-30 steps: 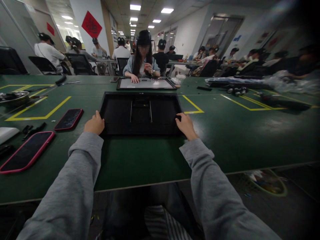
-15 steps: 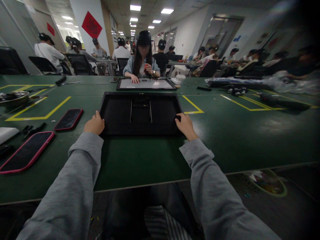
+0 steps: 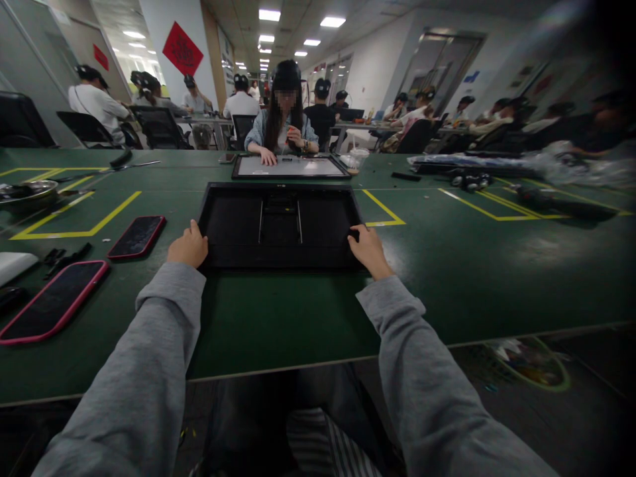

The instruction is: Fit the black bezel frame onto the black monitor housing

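A shallow black rectangular monitor casing (image 3: pixel 231 222) lies on the green table in front of me, its hollow side up. Two thin metal strips and a small dark fitting show in its middle. My left hand (image 3: pixel 189 245) grips the casing's left side, thumb at the rim. On the opposite side, my right hand (image 3: pixel 370 248) is closed around the right edge, with its fingers curled over the rim. The undersides of both grips are hidden.
Opposite, a person (image 3: pixel 285 126) rests one hand on a grey panel (image 3: pixel 311 167). Two red-edged phones (image 3: pixel 136 237) and a metal bowl (image 3: pixel 30 195) are at left. A plastic cup (image 3: pixel 355 158), dark parts (image 3: pixel 470 179) and plastic wrap (image 3: pixel 571 165) are at right. The table's front edge runs below my forearms.
My hands and the casing stay in place. The person opposite has slightly shifted the raised hand.
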Tool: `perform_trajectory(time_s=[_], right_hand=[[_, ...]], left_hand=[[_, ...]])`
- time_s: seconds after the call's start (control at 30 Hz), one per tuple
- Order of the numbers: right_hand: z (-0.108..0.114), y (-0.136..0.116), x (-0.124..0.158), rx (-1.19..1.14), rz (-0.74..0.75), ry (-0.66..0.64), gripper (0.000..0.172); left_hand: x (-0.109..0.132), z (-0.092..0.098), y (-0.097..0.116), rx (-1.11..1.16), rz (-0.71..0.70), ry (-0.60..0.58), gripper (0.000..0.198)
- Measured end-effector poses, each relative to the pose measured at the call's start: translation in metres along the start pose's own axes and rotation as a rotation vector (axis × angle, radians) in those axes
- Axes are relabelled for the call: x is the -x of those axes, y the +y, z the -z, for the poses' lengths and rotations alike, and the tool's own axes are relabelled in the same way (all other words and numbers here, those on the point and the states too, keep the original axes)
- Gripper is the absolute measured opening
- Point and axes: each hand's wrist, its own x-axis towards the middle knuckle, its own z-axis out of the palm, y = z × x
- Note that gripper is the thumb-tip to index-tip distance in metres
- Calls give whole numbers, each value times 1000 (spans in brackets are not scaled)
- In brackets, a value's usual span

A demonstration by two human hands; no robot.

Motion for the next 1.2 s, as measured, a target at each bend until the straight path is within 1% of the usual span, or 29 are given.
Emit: perform_trajectory(time_s=[0.2,0.57,1.0,1.2], right_hand=[[1,-1,1,23,2,-7,41],[1,-2,2,17,1,2,41],[3,-3,2,25,5,-17,41],[1,-1,1,20,11,-7,41]], left_hand=[[-2,-2,-1,8,-8,-3,74],[2,1,1,-2,-13,-9,73],[1,0,0,7,-8,-14,73],[0,-2,-1,2,-11,-12,74]])
